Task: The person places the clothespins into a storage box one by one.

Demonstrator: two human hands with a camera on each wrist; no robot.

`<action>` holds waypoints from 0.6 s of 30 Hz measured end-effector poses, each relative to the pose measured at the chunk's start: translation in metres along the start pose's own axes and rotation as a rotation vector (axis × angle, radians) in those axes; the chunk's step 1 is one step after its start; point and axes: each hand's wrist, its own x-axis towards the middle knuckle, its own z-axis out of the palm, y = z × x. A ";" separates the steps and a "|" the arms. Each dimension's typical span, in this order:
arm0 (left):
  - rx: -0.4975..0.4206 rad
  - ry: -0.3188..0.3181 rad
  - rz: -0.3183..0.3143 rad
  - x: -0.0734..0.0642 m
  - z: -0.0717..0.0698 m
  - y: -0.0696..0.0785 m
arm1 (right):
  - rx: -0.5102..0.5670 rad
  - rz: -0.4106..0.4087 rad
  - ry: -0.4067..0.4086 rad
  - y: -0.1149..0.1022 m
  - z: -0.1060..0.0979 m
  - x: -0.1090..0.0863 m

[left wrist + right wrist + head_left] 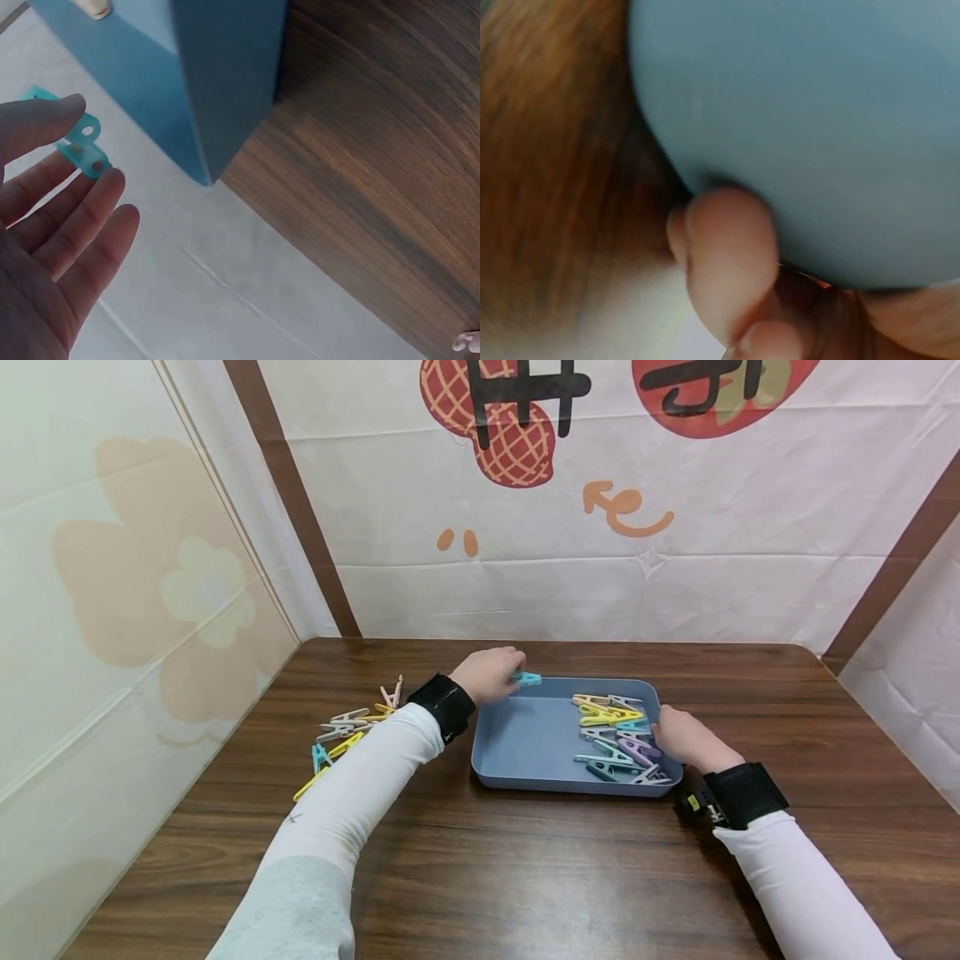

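Observation:
A turquoise clothespin [528, 678] is pinched between the thumb and fingers of my left hand [487, 674], just above the back left corner of the blue-grey tray [517, 752]. In the left wrist view the clothespin [86, 142] shows its two holed ends past the thumb. My right hand [688, 739] grips the tray's right side; the right wrist view shows curled fingers [731, 259] against its outer wall [802, 135]. Along the tray's right half lie several clothespins [603, 717] in yellow, grey, purple, green and other colours.
Left of the tray, several loose clothespins [345, 727] lie on the brown wooden table [510, 868], partly beside my left forearm. A printed white cloth [562, 593] hangs behind the table, and another cloth [150, 677] hangs along the left.

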 end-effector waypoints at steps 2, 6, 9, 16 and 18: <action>0.030 -0.017 0.018 0.001 0.003 0.000 | -0.002 -0.001 0.000 -0.001 0.000 0.000; 0.125 -0.053 0.068 0.002 0.009 0.001 | -0.010 -0.011 0.005 -0.002 -0.001 -0.001; 0.185 -0.077 0.115 0.001 0.011 0.003 | -0.012 -0.019 0.009 -0.002 -0.002 -0.001; 0.341 -0.096 0.137 -0.003 0.026 -0.001 | -0.012 -0.016 0.005 -0.002 -0.002 0.000; 0.369 -0.097 0.121 -0.003 0.030 -0.002 | -0.003 -0.014 -0.004 -0.002 -0.002 -0.002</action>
